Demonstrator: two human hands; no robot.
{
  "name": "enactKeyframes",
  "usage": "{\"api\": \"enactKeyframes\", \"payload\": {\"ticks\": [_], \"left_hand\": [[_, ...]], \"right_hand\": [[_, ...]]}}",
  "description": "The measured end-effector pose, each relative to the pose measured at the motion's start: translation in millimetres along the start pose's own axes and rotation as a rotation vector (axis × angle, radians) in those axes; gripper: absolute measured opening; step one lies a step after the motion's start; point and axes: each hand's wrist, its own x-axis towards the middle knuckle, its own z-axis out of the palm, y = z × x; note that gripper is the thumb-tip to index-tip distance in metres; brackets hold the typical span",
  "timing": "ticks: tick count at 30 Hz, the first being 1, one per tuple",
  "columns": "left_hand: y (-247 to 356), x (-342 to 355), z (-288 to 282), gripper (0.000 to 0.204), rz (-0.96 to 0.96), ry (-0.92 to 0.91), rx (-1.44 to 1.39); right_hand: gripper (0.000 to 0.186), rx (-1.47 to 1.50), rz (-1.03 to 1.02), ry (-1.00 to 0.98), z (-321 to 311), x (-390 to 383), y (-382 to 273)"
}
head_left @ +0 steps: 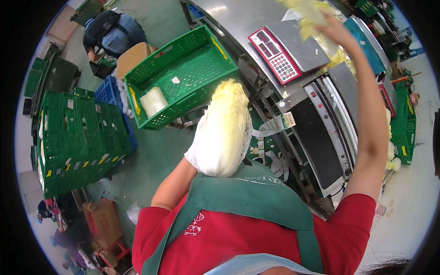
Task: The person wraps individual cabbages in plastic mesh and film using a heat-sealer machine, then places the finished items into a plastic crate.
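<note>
My left hand (pixel 195 149) wears a white glove and is closed round the side of a napa cabbage (pixel 224 133) in front of my chest. The cabbage has a white base toward me and a yellow leafy top pointing away. My right arm reaches far out to the upper right. At its end my right hand (pixel 331 28), smeared by motion, appears closed on a loose yellow cabbage leaf (pixel 308 23), also blurred. Both are over the far edge of a scale with a red keypad (pixel 278 57) and a grey weighing plate (pixel 298 44).
A green crate (pixel 183 68) with a netted white piece (pixel 153 101) stands ahead. Stacked green crates (pixel 82 137) are at left. A black-topped wrapping machine (pixel 316 142) stands at right, with a label strip (pixel 270 127) near it. Another person (pixel 117 34) bends over at upper left.
</note>
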Motion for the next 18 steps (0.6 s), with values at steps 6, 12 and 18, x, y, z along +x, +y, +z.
{"api": "enactKeyframes", "payload": {"ticks": [6, 12, 18], "left_hand": [[24.7, 17.5, -1.6, 0.038, 1.023, 0.317, 1.134], [49.8, 20.6, -4.7, 0.046, 1.282, 0.645, 2.914], [44.2, 30.1, 18.2, 0.028, 1.261, 0.356, 2.329]], "right_hand": [[0.027, 0.302, -0.239, 0.223, 25.6, -69.6, -141.0], [0.015, 0.334, -0.678, 0.090, 116.1, -235.8, -231.3], [0.035, 0.274, -0.515, 0.146, 142.3, -247.7, -253.2]]}}
